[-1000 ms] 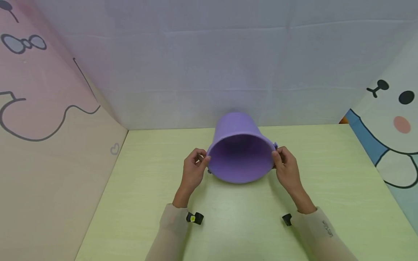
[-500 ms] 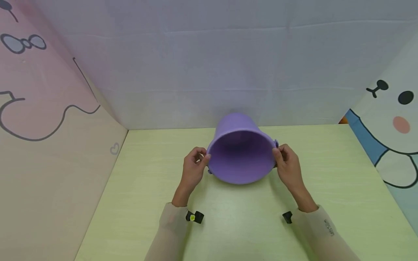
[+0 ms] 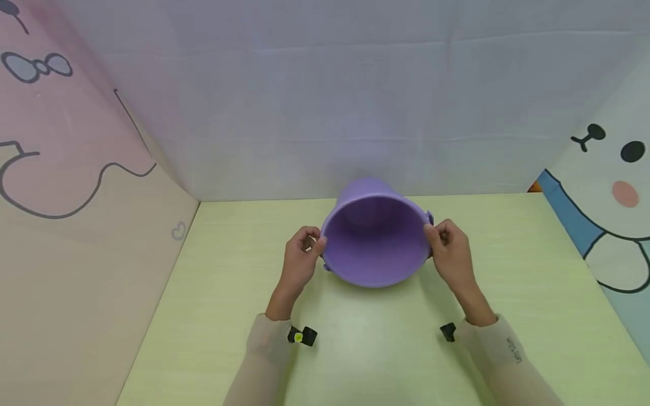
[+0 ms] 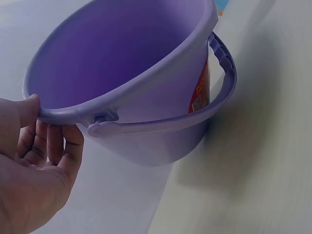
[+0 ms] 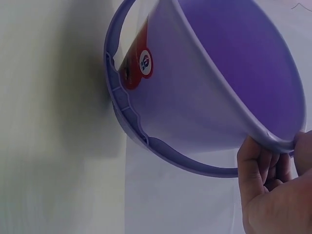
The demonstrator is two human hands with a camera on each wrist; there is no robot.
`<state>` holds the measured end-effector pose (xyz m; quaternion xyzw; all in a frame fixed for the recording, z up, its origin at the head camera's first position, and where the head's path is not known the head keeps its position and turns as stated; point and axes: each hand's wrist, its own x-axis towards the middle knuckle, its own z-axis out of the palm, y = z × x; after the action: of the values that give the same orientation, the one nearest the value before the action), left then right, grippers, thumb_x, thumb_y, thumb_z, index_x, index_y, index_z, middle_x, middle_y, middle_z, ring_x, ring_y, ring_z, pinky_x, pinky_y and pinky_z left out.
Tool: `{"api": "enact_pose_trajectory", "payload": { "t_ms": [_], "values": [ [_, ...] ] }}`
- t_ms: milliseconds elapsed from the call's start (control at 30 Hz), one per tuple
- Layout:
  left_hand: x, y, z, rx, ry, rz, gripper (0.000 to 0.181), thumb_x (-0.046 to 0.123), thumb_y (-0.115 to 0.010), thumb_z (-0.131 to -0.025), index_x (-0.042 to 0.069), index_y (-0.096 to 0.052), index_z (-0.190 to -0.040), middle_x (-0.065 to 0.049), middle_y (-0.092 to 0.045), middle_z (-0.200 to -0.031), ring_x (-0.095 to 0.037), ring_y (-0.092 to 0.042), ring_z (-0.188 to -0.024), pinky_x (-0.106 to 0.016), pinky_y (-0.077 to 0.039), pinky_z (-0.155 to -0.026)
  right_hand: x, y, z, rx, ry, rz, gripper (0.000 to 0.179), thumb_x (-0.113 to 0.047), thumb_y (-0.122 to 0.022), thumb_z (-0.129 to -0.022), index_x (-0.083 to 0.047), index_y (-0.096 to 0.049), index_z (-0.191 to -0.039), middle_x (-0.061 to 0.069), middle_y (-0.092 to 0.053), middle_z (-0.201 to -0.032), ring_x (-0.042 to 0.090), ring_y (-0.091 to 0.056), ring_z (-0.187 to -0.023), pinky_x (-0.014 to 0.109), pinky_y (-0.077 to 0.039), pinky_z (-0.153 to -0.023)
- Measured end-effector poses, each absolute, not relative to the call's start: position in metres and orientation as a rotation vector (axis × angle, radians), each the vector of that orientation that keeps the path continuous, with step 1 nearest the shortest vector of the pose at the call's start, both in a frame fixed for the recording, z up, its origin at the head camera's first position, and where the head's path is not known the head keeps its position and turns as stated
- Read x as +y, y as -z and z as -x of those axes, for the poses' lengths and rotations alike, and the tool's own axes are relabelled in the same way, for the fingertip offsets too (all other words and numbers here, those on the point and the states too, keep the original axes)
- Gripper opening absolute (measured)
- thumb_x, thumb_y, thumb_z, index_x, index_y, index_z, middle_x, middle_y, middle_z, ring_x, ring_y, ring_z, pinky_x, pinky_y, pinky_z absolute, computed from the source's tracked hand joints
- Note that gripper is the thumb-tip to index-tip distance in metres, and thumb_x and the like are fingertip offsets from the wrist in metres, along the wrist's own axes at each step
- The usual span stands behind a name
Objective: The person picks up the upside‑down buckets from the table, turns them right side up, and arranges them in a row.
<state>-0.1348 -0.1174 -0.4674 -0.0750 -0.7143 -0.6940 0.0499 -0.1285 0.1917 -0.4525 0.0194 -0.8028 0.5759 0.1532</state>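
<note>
A purple bucket (image 3: 376, 248) leans over above the far part of the table, its open mouth turned toward me. My left hand (image 3: 298, 258) pinches the rim on the left side, thumb on the inside and fingers beneath. On the opposite side my right hand (image 3: 451, 254) grips the rim the same way, close to a handle joint. In the left wrist view the bucket's handle (image 4: 161, 126) hangs below the rim, along the underside. A red label (image 5: 139, 61) shows on the bucket's outer wall in the right wrist view. The bucket's inside looks bare; its base is hidden in the head view.
The pale green table (image 3: 228, 293) reaches back to a whitish cloth wall (image 3: 284, 113) right behind the bucket. Cartoon-printed panels, pinkish on the left (image 3: 76, 141) and with an animal face on the right (image 3: 599, 186), border the sides.
The bucket has tipped back slightly, so its mouth faces up more and more of its inside shows. My right hand has risen a little with the rim; the left has barely moved.
</note>
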Motion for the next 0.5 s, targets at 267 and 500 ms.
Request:
{"api": "enact_pose_trajectory", "payload": {
  "t_ms": [267, 500],
  "values": [
    [-0.116, 0.458, 0.135, -2.186, 2.173, 0.183, 0.016, 0.002, -0.066, -0.103, -0.011, -0.058, -0.109, 0.001, -0.054, -0.074, -0.008, -0.059, -0.068, -0.018, -0.052, -0.062, 0.193, 0.447, 0.131, -2.299, -1.676, -0.019, 0.025, -0.006, -0.062, -0.107, 0.007, -0.055, -0.087, -0.001, -0.053, -0.062, 0.006, -0.053, -0.050, 0.016, -0.046, -0.047],
    [-0.115, 0.451, 0.135, -2.190, 2.232, 0.150, 0.011, -0.001, -0.062, -0.105, -0.009, -0.059, -0.111, 0.001, -0.059, -0.077, -0.009, -0.061, -0.068, -0.020, -0.052, -0.065, 0.194, 0.441, 0.134, -2.307, -1.667, -0.009, 0.029, -0.010, -0.061, -0.108, 0.005, -0.054, -0.085, -0.003, -0.053, -0.060, 0.004, -0.052, -0.048, 0.016, -0.046, -0.046]
  ]
}}
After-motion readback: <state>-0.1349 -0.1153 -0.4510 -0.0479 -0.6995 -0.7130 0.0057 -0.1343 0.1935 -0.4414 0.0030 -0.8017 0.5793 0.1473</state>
